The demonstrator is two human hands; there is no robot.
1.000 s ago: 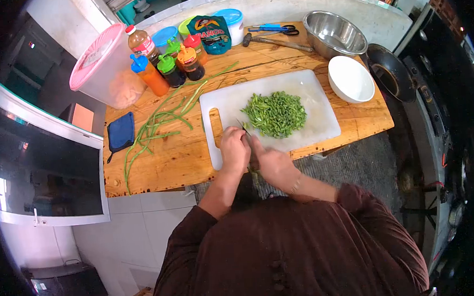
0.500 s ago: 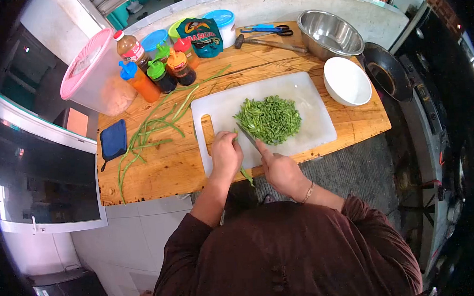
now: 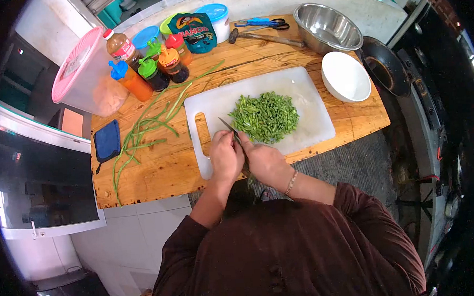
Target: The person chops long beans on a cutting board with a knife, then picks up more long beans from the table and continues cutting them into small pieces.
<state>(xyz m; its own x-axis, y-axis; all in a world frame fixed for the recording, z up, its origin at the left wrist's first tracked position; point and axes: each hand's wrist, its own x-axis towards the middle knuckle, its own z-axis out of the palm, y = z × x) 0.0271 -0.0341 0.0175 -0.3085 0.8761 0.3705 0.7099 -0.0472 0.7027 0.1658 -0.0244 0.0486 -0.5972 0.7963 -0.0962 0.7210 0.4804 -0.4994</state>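
My left hand [image 3: 227, 156] is closed around long green beans at the near edge of the white cutting board [image 3: 309, 85]; only a bit of them shows below my hands. Right against it, my right hand [image 3: 264, 161] grips a knife [image 3: 225, 123], its blade slanting up and left past my left fingertips. The handle is hidden in my palm. A heap of chopped green beans [image 3: 267, 117] lies on the board just beyond both hands. Whole long beans [image 3: 147, 128] are strewn over the wooden table [image 3: 153, 179] left of the board.
Sauce bottles [image 3: 137, 83], lidded tubs, a teal pouch [image 3: 194, 32] and a pink-lidded container [image 3: 91, 80] stand at the back left. A hammer [image 3: 269, 38] and scissors [image 3: 279, 24] lie behind the board. At right are a white bowl [image 3: 346, 77], a steel bowl [image 3: 327, 28] and a pan [image 3: 385, 68].
My right hand has moved left with the knife, up against my left hand. The blade has shifted away from the chopped heap to the left fingertips. The view has shifted slightly.
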